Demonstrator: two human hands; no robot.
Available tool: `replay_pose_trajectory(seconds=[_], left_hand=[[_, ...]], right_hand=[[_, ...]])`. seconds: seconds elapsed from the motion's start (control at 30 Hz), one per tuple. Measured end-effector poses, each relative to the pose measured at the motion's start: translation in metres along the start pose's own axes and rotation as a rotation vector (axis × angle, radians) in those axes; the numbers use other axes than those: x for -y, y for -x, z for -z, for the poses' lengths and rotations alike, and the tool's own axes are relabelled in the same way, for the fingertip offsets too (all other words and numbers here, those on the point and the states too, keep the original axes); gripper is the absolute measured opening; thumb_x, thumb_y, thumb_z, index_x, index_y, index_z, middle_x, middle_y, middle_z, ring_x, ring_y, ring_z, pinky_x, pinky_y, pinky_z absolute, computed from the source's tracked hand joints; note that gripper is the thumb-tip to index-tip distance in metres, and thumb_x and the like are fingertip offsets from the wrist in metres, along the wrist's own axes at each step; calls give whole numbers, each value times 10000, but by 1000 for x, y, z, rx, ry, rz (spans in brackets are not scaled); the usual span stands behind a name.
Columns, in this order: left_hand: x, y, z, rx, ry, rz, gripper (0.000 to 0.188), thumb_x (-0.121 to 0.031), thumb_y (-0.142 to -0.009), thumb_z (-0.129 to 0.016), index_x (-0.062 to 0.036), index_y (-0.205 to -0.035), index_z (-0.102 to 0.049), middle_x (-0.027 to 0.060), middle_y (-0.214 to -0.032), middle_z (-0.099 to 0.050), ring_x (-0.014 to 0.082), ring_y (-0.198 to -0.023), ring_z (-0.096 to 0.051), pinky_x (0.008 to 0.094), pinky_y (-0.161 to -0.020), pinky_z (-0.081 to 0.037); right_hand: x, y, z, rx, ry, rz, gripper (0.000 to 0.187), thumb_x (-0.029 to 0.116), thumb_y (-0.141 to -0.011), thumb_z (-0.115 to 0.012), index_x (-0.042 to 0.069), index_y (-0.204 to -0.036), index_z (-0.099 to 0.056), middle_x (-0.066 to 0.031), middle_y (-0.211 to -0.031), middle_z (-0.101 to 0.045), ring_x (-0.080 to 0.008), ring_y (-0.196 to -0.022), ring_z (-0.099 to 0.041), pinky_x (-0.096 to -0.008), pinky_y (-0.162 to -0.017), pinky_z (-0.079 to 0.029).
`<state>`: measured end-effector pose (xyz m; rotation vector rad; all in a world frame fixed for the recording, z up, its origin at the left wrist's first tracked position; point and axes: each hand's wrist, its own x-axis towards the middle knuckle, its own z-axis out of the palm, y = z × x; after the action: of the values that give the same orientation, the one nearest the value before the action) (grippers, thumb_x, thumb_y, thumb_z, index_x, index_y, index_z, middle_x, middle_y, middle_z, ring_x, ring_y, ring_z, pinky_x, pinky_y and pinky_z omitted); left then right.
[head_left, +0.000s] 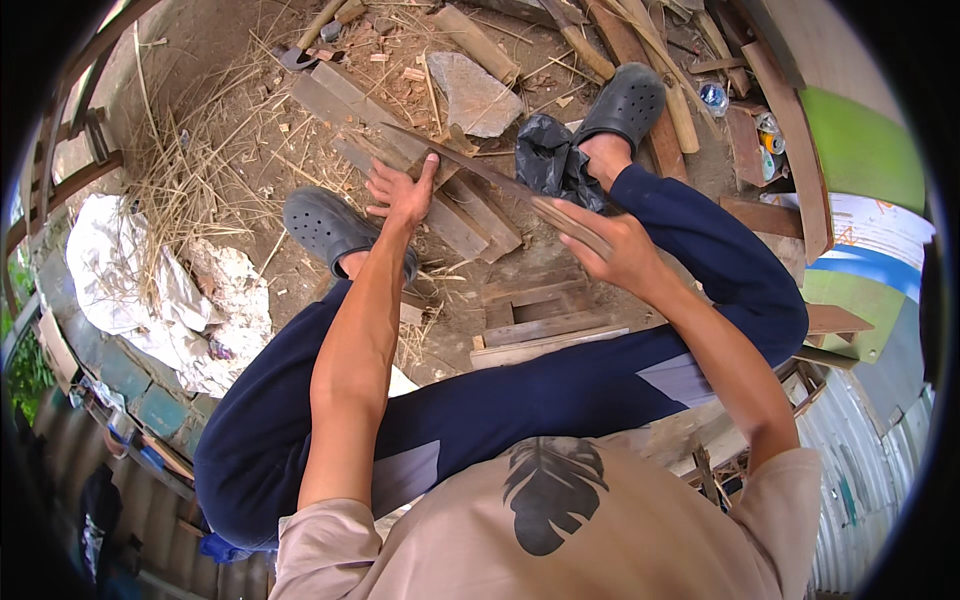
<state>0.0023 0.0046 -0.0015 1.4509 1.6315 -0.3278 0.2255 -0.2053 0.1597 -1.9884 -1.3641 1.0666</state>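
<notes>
Your right hand (620,250) is closed around the wooden handle of a long-bladed tool (482,172), whose dark, narrow blade slants away from you toward the upper left, over the cut wood pieces (455,222) on the ground between your feet. The blade's edge is too thin to read from here, so it may be a saw or a long knife. Your left hand (403,197) is not gripping anything that shows: its fingers are spread over the wood pieces, the thumb stretched out close beside the blade; whether the two touch, you cannot tell from this angle. Beyond the blade lies a flat grey stone slab (475,95), and a crumpled black plastic bag (547,160) sits right by your right clog (622,105). Your left clog (325,230) is planted to the left of the wood pieces, near scattered straw (205,180). Nearer you, in front of your legs, is a small wooden frame (545,325). A rumpled white sack (130,275) lies farther off to your left.
</notes>
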Motion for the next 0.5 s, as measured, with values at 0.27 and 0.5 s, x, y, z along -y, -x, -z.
replay_pose_trajectory(seconds=[0.27,0.5], left_hand=[[6,-3,-1,-13,7,11,1353,-837,-743,-574,-7,-1547,130,261,-1625,70,410,-1505,139,667,-1137,70],[1,-1,1,-2,-1,16,1323,-812,-762,-579,-22,-1550,130,257,-1626,68,419,-1504,126,675,-1133,67]], right_hand=[[-49,-24,-27,-90,-7,250,513,215,-855,-739,180,-1350,-610,-168,-950,-732,-346,-726,-704,-377,-627,-565],[-77,-22,-29,-48,-60,262,547,198,-840,-756,188,-1365,-603,-156,-852,-721,-321,-671,-678,-368,-609,-544]])
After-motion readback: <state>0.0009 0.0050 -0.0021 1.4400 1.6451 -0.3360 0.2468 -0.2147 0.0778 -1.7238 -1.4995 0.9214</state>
